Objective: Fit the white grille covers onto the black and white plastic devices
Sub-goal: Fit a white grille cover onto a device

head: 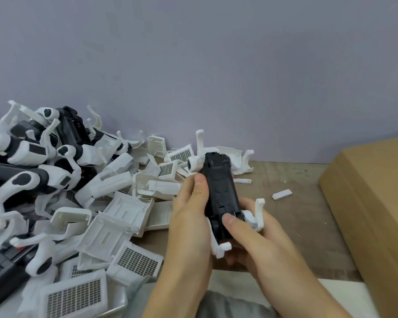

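Black-white device (218, 198) gripped by left hand (191, 216) and right hand (253, 232); cardboard box (372, 203) right, contents unseen

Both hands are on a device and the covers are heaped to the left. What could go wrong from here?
1. The device is held by both the left hand and the right hand, so fetching a cover means letting go with one; it may slip.
2. The pile is tangled; pulling one cover may drag others off.
3. The device's thin white hooks might snap if squeezed.
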